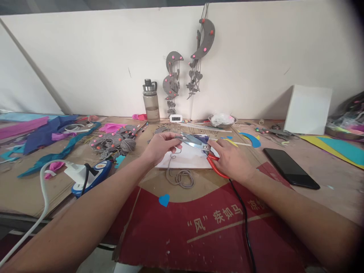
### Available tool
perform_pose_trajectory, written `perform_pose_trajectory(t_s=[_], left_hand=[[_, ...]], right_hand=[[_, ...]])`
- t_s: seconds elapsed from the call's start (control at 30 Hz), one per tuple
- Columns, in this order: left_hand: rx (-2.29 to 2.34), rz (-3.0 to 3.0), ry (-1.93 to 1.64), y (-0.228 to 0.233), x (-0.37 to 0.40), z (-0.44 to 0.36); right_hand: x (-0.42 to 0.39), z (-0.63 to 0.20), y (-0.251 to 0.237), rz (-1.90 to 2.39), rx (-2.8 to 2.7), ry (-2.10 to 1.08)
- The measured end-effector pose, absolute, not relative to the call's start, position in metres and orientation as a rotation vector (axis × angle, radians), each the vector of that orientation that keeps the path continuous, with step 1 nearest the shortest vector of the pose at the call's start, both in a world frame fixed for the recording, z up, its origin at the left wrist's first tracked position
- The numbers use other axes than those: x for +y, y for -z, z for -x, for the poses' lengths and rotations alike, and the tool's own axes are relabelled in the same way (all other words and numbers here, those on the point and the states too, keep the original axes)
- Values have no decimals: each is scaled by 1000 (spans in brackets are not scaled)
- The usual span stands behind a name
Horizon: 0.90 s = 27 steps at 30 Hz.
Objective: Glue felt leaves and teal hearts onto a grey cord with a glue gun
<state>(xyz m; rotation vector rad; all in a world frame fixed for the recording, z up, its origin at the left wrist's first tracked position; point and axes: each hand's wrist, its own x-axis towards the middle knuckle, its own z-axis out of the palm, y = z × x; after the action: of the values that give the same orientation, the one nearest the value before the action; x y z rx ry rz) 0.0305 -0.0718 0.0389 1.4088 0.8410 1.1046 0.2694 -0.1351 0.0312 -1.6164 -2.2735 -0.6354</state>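
My left hand [162, 147] is closed in a pinch on the end of a thin grey cord [184, 179], whose loose coil lies on the cardboard below. The scissors [195, 143] with red handles are in my right hand [231, 157], their blades parted and pointing left at my left fingertips. Whether the blades touch the cord is hard to see. Under both hands lies a white sheet of paper [187, 160]. A dark blue object [203, 138] behind the scissors is mostly hidden.
A black cable [245, 220] crosses the red cardboard [170, 235], near a blue paper heart [164, 200]. To the right lies a phone [291, 168]; left are a power strip [95, 176] and grey crescents [109, 140]. A bottle [151, 104] and small clock [175, 118] stand behind.
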Motion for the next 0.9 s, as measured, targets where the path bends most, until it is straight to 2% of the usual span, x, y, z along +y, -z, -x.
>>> perform_pose_trajectory(t_s=[0.57,0.9], left_hand=[[840,-1464,-1102,-38,-70,-27],[823,-1453,-1084,-36,-67,-25]], right_hand=[[-139,-270,-36,1714,-2310,732],[-139,-270,-43,1711,-2370,676]])
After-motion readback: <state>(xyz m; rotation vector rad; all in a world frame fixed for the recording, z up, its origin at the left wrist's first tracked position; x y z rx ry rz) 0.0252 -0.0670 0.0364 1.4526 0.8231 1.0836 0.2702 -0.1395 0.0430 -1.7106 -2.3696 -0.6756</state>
